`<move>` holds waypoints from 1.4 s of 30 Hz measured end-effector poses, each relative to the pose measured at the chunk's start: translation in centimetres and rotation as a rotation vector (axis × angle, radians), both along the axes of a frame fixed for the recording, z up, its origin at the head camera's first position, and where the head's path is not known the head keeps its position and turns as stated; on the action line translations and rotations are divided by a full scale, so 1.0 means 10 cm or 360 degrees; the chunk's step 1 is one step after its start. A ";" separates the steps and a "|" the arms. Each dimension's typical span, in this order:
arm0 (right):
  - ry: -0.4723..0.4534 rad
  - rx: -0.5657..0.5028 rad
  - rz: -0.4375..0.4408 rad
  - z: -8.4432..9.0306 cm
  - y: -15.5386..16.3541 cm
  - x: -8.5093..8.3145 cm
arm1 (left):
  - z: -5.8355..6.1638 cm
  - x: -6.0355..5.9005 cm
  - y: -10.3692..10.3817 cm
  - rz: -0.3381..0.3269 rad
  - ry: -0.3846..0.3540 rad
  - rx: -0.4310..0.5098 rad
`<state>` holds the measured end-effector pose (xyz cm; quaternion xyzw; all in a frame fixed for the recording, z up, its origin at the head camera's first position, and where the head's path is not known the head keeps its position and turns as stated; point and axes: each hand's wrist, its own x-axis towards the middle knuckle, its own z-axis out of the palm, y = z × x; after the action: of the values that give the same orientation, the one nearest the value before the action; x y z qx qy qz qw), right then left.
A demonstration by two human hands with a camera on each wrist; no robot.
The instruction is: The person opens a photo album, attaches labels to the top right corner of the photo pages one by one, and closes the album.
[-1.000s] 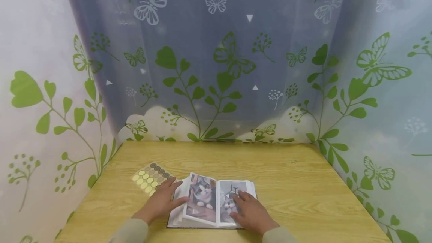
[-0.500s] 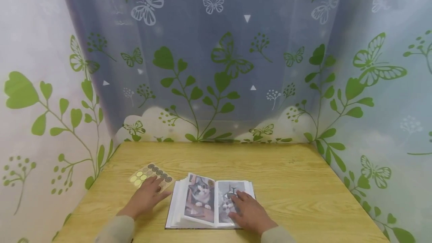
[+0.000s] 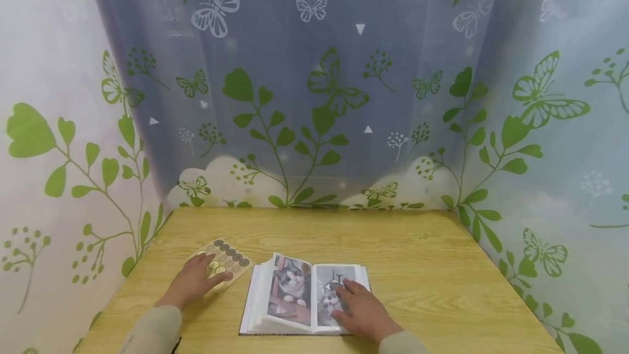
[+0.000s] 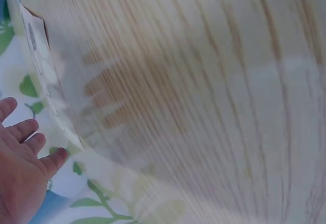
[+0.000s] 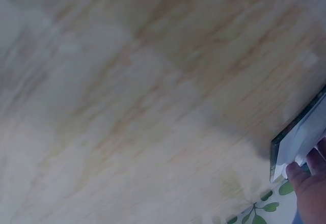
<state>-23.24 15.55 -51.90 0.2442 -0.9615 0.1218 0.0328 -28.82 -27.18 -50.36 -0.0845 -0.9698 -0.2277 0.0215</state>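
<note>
A small photo album (image 3: 251, 310) lies spread on the table, a cat photo (image 3: 290, 291) on its left page and a greyish picture (image 3: 328, 310) on its right one. My right hand (image 3: 366, 313) rests on the right page, fingers extended; the right wrist view catches the hand (image 5: 313, 186) at the edge of the album (image 5: 298, 145). To the left, a sheet of round stickers (image 3: 241, 271) carries dark, tan and yellow circles. Over its near left part reaches my left hand (image 3: 189, 283), covering some circles. Its fingers are spread in the left wrist view, close beside the sheet (image 4: 48, 76).
The wood-grain table (image 3: 432, 288) extends behind and to the right of the album. Patterned curtains with leaves and butterflies enclose it at the back (image 3: 295, 31), left (image 3: 59, 70) and right (image 3: 580, 141).
My left hand has left the album's left side and moved left to the sticker sheet. My right hand has stayed on the right page.
</note>
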 end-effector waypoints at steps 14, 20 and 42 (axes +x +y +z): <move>-0.0004 0.0010 -0.0006 0.03 -0.02 0.00 | -0.08 -0.11 -0.27 0.0037 -0.0039 -0.0115; 0.0018 -0.0005 0.0009 0.01 -0.02 0.00 | -0.11 -0.10 -0.27 0.0018 -0.0097 -0.0136; -0.0057 0.0009 -0.0025 -0.01 0.00 -0.02 | -0.14 -0.02 -0.03 0.0227 0.0102 -0.0351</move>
<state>-23.40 15.50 -52.03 0.2346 -0.9641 0.1232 0.0160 -29.04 -27.44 -51.79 -0.0243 -0.9913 -0.1149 0.0593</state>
